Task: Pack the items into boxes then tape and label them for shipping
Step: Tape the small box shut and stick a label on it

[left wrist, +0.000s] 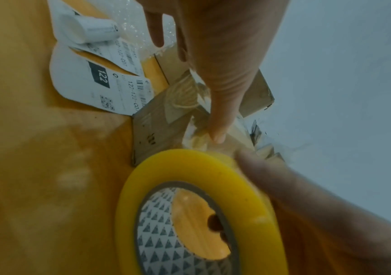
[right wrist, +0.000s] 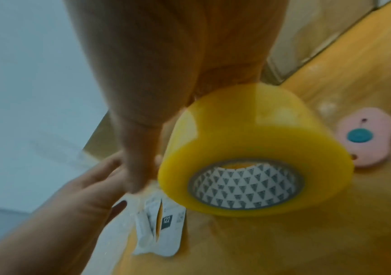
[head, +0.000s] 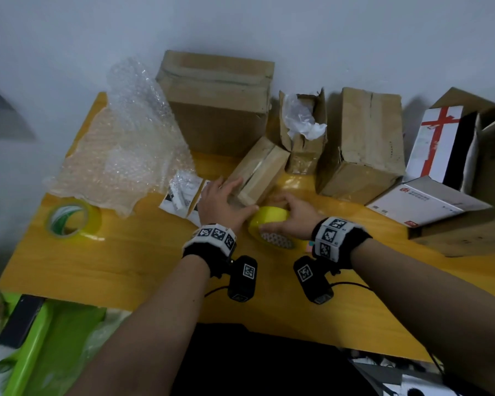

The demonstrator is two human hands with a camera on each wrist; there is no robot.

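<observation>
Centrally, right hand (head: 290, 217) grip curled round yellow tape roll (head: 270, 224), left hand (head: 220, 202) flat, fingers straight, on small box (head: 259, 170)

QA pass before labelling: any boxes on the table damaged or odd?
Yes. The narrow open cardboard box at the back has ragged, torn flaps with white plastic wrap spilling out. The tall brown cardboard box to its right is dented and split along its front corner. The small box under the left hand lies tilted.
</observation>
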